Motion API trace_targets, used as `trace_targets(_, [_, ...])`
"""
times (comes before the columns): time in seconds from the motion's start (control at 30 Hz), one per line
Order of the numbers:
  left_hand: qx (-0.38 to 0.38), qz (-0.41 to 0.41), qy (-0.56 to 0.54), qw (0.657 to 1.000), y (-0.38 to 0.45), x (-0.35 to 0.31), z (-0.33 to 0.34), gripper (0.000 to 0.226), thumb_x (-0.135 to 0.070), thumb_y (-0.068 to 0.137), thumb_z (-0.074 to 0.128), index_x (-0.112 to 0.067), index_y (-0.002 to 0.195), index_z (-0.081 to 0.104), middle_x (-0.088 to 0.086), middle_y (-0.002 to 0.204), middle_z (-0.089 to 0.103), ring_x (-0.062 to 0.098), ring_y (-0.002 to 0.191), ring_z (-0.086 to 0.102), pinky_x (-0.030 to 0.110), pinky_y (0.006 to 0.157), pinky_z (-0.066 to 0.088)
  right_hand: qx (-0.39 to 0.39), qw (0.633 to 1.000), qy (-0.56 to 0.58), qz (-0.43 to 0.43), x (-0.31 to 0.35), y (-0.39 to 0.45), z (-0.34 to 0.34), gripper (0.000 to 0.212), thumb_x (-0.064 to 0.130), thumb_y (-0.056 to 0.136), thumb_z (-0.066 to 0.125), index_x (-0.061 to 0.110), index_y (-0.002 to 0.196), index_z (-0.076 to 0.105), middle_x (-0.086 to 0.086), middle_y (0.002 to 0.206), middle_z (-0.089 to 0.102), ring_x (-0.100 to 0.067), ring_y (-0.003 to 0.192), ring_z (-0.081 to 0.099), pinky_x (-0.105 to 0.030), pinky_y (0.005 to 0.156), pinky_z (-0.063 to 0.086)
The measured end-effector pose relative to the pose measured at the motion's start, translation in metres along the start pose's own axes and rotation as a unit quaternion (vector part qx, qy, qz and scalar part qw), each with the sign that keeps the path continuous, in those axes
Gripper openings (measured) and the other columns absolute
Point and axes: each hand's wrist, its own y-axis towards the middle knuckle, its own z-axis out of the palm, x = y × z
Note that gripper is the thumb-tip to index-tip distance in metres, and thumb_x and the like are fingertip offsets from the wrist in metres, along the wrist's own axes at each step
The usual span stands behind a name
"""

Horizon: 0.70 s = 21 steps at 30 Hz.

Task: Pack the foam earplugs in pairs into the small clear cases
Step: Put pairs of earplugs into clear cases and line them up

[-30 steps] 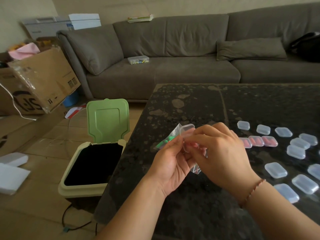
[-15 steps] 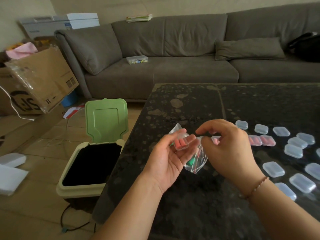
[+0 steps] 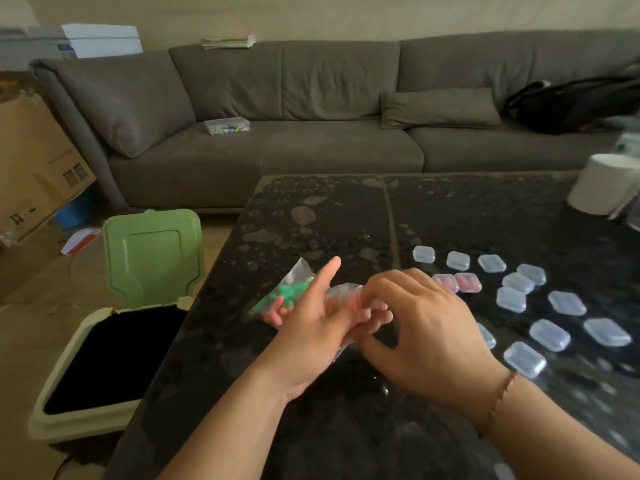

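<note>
A clear plastic bag of green and orange foam earplugs is held in my left hand, whose index finger points straight up while the other fingers curl. My right hand curls over those fingers and pinches a small clear case with something pinkish in it; motion blur hides the details. On the black table, two cases holding pink earplugs lie just right of my hands. Several empty clear cases are spread beyond them.
An open bin with a raised green lid stands on the floor against the table's left edge. A white paper roll sits at the table's far right. A grey sofa runs along the back, a cardboard box at the left.
My right hand has moved left and closed over my left hand's fingers. My left index finger has straightened upward, and the bag now sticks out to the left.
</note>
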Motion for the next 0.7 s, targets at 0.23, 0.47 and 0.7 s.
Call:
trace_targets(0.23, [0.064,-0.054,-0.036,0.996,0.008,0.0,0.012,0.076,-0.028,0.078,0.066,-0.027,0.147,0.035,0.012,0.115,0.074,0.024,0.11,0.07,0.033,0.093,0.057,-0.015,0.999,-0.035,0.01,-0.033,-0.001,-0.022,0.02,0.045,0.077,0.066,0.031,0.09,0.059,0.017,0.071,0.061,-0.011,0.064,0.064,-0.027,0.052,0.048])
trace_targets(0.47, [0.005,-0.012,-0.081,0.997,0.018,-0.002,0.012,0.03,-0.013,0.1,0.05,-0.015,0.129,0.056,0.015,0.108,0.075,0.027,0.102,0.073,0.031,0.087,0.059,0.044,0.965,-0.058,0.252,-0.145,0.006,-0.043,0.039,0.05,0.092,0.051,0.031,0.125,0.044,0.004,0.111,0.065,-0.018,0.093,0.06,-0.032,0.075,0.05])
trace_targets(0.7, [-0.008,0.0,-0.075,0.997,0.019,-0.001,0.009,0.027,-0.014,0.101,0.047,-0.014,0.125,0.058,0.014,0.107,0.076,0.026,0.102,0.073,0.031,0.086,0.06,0.127,0.947,-0.126,0.265,-0.177,-0.003,-0.03,0.029,0.046,0.093,0.054,0.037,0.12,0.049,0.004,0.121,0.061,-0.02,0.122,0.048,-0.041,0.1,0.039])
